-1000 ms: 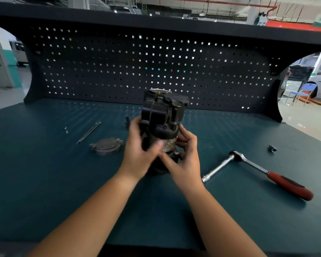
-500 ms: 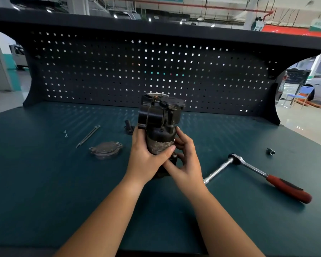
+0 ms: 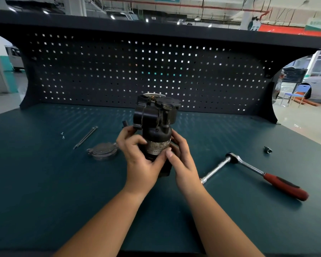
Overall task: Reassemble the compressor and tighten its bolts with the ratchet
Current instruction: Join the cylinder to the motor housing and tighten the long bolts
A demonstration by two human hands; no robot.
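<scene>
Compressor [image 3: 156, 127] — head view: black body with a labelled silver band, upright at the centre of the green bench [image 3: 44, 182]. The hands hide its base, so I cannot tell whether it rests on the surface.

- Left hand [image 3: 139, 160]: fingers and thumb wrapped round the left side of the body, gripping.
- Right hand [image 3: 183, 164]: fingers curled round the right side, thumb pressed on the band, gripping.
- Round cover plate [image 3: 102, 152]: lies loose, just left of the left hand.
- Long bolts [image 3: 85, 137]: lie side by side, farther left, apart from the compressor.
- Small screws [image 3: 62, 135]: far left.
- Ratchet [image 3: 254, 168]: red handle, extension fitted, lies untouched to the right.
- Socket [image 3: 267, 149]: loose, beyond the ratchet.

Progress, as judged: early — plate unfitted, bolts not inserted, all tightening left to do.
</scene>
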